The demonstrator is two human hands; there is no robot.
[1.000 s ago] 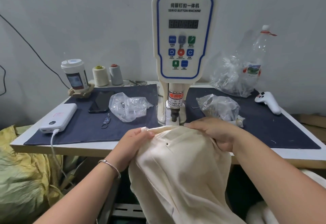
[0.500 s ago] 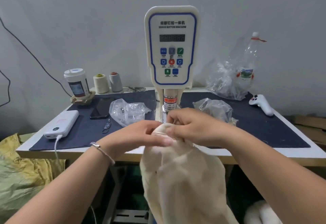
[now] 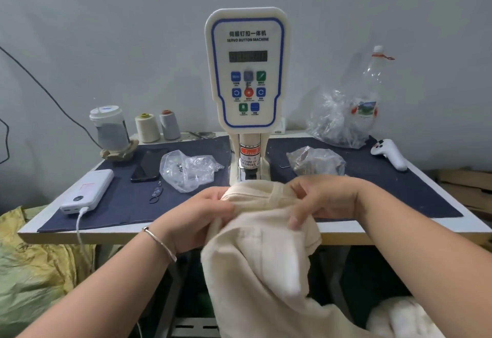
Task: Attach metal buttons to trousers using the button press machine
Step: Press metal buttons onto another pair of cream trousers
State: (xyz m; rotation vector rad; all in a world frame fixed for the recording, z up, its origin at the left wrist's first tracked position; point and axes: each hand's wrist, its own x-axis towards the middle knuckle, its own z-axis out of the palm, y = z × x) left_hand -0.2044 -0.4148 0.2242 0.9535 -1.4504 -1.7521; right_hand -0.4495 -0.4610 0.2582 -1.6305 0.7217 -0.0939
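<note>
Cream trousers (image 3: 263,252) hang from the table's front edge, their waistband bunched just in front of the white servo button machine (image 3: 246,71). My left hand (image 3: 197,220) grips the waistband on its left side. My right hand (image 3: 316,199) pinches the waistband near a belt loop on the right, fingers curled over the cloth. The machine's press head (image 3: 249,171) stands directly behind the fabric, partly hidden by it. Two clear plastic bags, one to the left (image 3: 187,170) and one to the right (image 3: 315,162) of the machine, hold small metal parts.
A dark blue mat (image 3: 372,178) covers the table. On the left lie a power bank (image 3: 87,191), a phone (image 3: 149,164), a cup (image 3: 110,128) and two thread cones (image 3: 157,126). A white controller (image 3: 390,152), a plastic bottle (image 3: 368,92) and a crumpled bag stand at the right.
The waistband has spread wider between my hands, and my right hand has shifted right and lower along it. The view has tilted slightly.
</note>
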